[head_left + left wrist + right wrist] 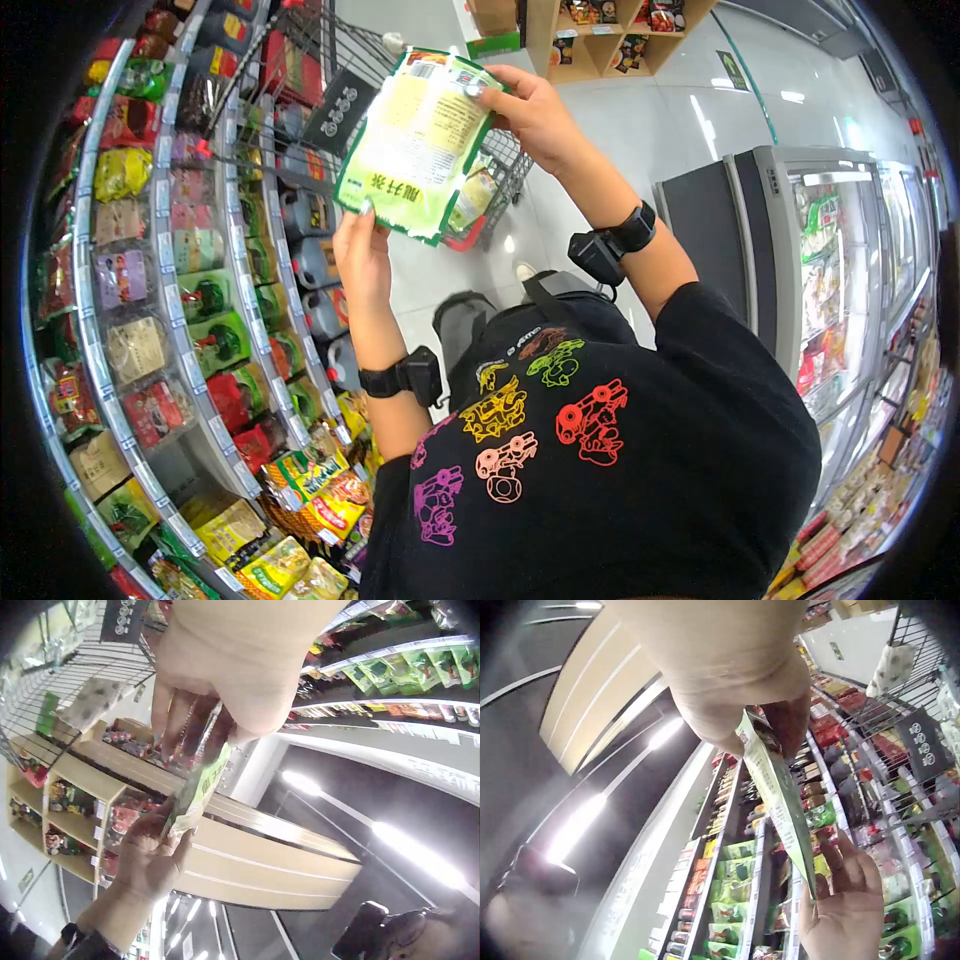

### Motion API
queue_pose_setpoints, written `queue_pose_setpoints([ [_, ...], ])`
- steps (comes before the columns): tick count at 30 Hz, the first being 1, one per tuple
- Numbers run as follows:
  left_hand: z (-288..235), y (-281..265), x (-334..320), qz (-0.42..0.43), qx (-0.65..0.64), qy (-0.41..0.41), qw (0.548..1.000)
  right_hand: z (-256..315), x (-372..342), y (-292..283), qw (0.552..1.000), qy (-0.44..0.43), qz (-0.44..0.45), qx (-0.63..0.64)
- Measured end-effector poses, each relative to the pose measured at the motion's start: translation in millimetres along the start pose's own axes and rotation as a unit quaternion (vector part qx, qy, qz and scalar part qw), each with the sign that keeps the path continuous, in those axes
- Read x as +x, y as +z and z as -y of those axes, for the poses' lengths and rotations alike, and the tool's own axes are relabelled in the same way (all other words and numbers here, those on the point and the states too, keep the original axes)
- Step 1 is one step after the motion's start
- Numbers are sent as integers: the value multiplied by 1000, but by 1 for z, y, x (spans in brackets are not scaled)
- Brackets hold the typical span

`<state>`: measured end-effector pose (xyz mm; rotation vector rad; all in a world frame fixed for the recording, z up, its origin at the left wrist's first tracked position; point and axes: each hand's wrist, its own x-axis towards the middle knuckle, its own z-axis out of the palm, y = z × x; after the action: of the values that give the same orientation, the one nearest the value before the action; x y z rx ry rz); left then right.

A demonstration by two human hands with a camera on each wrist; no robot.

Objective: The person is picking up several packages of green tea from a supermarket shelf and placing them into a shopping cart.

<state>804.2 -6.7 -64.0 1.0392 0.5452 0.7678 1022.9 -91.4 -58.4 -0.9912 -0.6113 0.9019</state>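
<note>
A green-and-white food packet [415, 145], printed with text on the side that shows, is held up in front of the body between both hands. My left hand [362, 255] pinches its lower left corner, thumb on the printed face. At the upper right edge my right hand [535, 115] grips the packet, thumb in front and fingers behind. Seen nearly edge-on, the packet [776, 791] spans the gap between the two hands in the right wrist view. The left wrist view also shows the right hand [150, 859] at the far edge of it.
Behind the packet stands a wire shopping cart [510, 165] with a packaged item [474, 195] inside. Shelves of bagged goods [215, 340] rise on the left. To the right is a glass-doored fridge [825, 280]; a wooden display shelf [600, 45] stands ahead on the tiled floor.
</note>
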Motion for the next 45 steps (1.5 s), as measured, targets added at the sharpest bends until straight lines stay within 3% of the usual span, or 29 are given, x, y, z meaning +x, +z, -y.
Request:
queue_pose_setpoints([
  [5,63,-48,35,-31,104,-114,988,-66,19,-17,989,51,-116,-79],
  [7,90,-69,51,-7,229,-116,966,-98,24,-22,974,67,-160,-145],
  [9,110,-89,63,-14,227,-170,959,-117,25,-18,962,85,-197,-169],
  [12,141,-119,93,-7,252,-174,952,-149,33,-23,959,77,-228,-152],
  [13,141,-123,105,12,325,-152,934,-157,38,-25,955,67,-240,-160],
  [15,140,-126,127,52,465,-99,878,-181,46,-34,924,55,-262,-274],
  [18,147,-131,143,108,520,-69,845,-207,48,-35,842,4,-301,-447],
  [19,153,-135,146,127,528,-64,837,-213,46,-32,836,57,-310,-449],
  [22,162,-138,149,117,588,-14,801,-224,35,-26,791,101,-277,-536],
  [25,159,-133,149,104,609,-33,786,-234,39,-26,778,28,-286,-559],
  [30,159,-129,151,126,628,-107,761,-236,42,-16,716,71,-295,-629],
  [36,163,-127,154,150,664,-164,714,-233,41,-14,718,54,-299,-626],
  [45,166,-125,150,138,663,-120,726,-232,40,-18,721,33,-277,-634],
])
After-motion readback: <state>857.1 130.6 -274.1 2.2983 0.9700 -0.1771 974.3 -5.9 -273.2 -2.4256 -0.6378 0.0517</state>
